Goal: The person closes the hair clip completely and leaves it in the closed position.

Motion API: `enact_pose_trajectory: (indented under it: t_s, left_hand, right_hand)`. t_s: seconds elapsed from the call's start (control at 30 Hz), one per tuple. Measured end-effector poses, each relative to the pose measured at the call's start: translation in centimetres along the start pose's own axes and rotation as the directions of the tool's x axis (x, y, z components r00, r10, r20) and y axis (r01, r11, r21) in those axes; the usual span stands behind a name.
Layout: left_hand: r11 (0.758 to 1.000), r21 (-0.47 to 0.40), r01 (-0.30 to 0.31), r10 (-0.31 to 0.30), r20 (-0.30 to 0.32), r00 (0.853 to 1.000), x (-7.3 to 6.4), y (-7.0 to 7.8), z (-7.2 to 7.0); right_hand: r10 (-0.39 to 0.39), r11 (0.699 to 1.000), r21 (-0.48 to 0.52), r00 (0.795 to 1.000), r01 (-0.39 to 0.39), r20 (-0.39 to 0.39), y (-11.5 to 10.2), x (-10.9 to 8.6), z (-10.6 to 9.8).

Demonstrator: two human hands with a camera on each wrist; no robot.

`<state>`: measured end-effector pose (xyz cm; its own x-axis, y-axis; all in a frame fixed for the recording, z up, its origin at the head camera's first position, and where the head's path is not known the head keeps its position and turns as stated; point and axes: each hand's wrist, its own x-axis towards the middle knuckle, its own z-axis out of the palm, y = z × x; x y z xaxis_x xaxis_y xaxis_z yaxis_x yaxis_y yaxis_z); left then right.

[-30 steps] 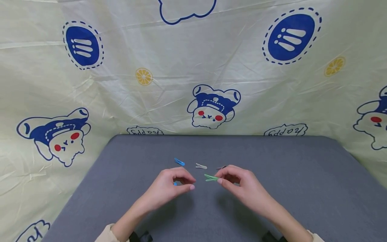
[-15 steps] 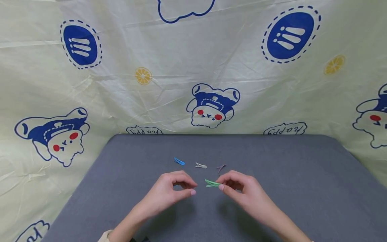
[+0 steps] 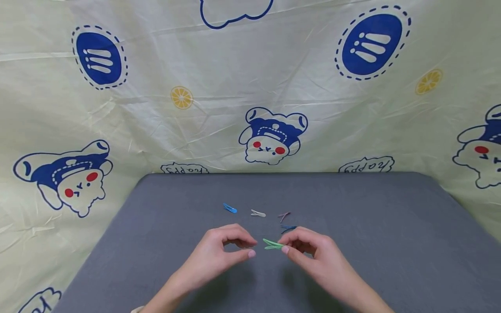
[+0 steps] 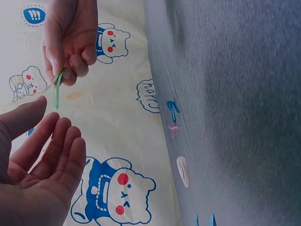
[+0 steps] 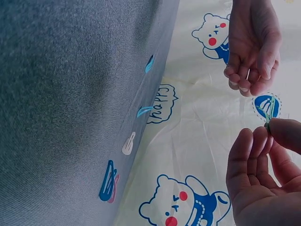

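Note:
A green snap hair clip [image 3: 272, 244] with its two arms spread apart is pinched between the thumb and fingers of my right hand [image 3: 318, 250], above the table. The spread end points left, toward my left hand [image 3: 221, 252]. That left hand holds nothing; its fingers are gently bent, thumb apart from them, a short gap from the clip. In the left wrist view the green clip [image 4: 58, 89] hangs from the other hand's fingertips, over my left palm [image 4: 42, 188]. A dark blue hair clip [image 3: 288, 227] lies just beyond my right fingers, partly covered by them.
On the grey cloth-covered table [image 3: 372, 226] a blue clip [image 3: 230, 208], a white clip [image 3: 258, 213] and a mauve-pink clip [image 3: 284, 216] lie in a row. Another blue clip [image 5: 149, 64] shows in the right wrist view. A printed curtain [image 3: 219, 65] hangs behind the table.
Both hands have come a little nearer to me, the green clip still in the right one. The pink clip and then part of the dark blue clip have come into sight.

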<state>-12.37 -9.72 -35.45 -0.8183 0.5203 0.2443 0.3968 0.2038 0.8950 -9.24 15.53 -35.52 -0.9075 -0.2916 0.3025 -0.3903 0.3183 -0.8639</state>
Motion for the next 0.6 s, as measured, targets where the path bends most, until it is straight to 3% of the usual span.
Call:
enact_pose_trajectory:
  t_s: [0.23,0.6]
  left_hand:
    - [1.0,-0.01,0.001,-0.002,-0.038,0.999,-0.17,0.36,0.45]
    - [0.998,0.062,-0.014,0.018,-0.079,0.997,-0.09,0.5,0.95]
  right_hand:
    - [0.008,1.0,0.011,1.0,-0.008,-0.014,-0.44,-0.21,0.08]
    - [-0.065,0.998,-0.027,0.997,0.064,-0.029,-0.61,-0.19,0.32]
